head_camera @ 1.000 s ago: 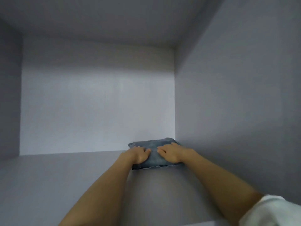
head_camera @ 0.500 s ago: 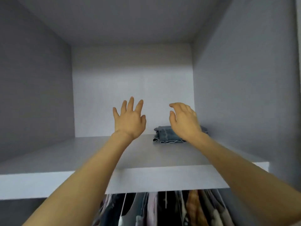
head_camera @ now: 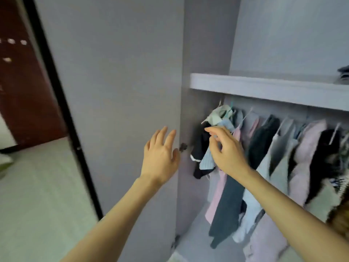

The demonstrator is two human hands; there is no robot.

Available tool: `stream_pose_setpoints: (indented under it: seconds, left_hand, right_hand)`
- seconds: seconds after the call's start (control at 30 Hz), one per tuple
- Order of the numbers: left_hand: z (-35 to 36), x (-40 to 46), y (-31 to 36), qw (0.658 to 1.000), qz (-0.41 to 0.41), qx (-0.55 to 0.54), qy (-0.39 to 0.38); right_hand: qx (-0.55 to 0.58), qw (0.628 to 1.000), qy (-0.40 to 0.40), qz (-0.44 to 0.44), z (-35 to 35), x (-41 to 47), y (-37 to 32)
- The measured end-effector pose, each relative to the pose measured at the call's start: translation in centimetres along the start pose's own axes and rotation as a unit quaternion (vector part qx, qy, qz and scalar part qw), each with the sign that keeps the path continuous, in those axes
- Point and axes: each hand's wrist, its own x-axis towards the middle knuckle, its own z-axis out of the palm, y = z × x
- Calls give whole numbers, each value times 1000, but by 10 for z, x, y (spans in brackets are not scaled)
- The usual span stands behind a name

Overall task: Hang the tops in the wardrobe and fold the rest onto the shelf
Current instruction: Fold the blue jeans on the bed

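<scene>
head view: left hand [head_camera: 160,157] spread, holding nothing; right hand [head_camera: 225,154] loosely curled, empty, before hanging tops [head_camera: 264,157]; folded denim [head_camera: 344,75] on shelf [head_camera: 264,88].

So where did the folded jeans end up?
In the head view, the jeans lie on the shelf at the far right edge, above the hanging clothes.

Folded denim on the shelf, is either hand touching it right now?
Apart. In the head view the folded denim lies on the shelf at far right, while the left hand and right hand hang well below, open and empty.
</scene>
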Motion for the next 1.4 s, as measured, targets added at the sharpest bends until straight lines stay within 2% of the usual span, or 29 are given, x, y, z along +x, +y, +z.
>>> stream_pose_setpoints:
  seconds: [0.13, 0.23, 0.3, 0.4, 0.6, 0.67, 0.77, 0.9, 0.97, 1.03, 1.17, 1.27, 1.4]
  left_hand:
    - [-12, -145, -74, 991, -128, 6, -41]
    - [-31, -245, -120, 964, -263, 17, -43]
    - [-51, -303, -152, 929, -367, 38, -27]
    - [-86, -392, -189, 855, -515, 68, -1]
    - [-136, -484, -234, 729, -671, 79, 112]
    - [-150, -505, -255, 687, -703, 87, 162]
    - [-169, -521, -293, 645, -729, 107, 201]
    - [-194, -533, -381, 572, -771, 129, 249]
    - [-206, -524, -440, 526, -792, 129, 282]
    - [-226, -502, -503, 509, -799, 122, 294]
    - [-266, -460, -579, 497, -800, 112, 318]
    - [-298, -458, -597, 492, -797, 130, 326]
    - [-332, -471, -607, 461, -807, 165, 329]
  right_hand:
    - [92, 985, -146, -6, 104, -81, -61]
    - [147, 946, -289, -29, 174, -148, -116]
    - [181, 905, -384, -39, 214, -182, -156]
    - [223, 831, -505, -69, 273, -223, -227]
    - [239, 735, -615, -155, 367, -253, -338]
    - [245, 702, -644, -181, 409, -258, -379]
    - [258, 661, -675, -203, 466, -258, -435]
    - [273, 611, -705, -235, 566, -252, -513]
    - [271, 573, -726, -267, 626, -240, -551]
    - [255, 551, -735, -300, 685, -218, -590]
    - [246, 541, -741, -315, 745, -178, -643]
    - [255, 525, -744, -325, 766, -165, -679]
    - [267, 483, -753, -359, 774, -160, -722]
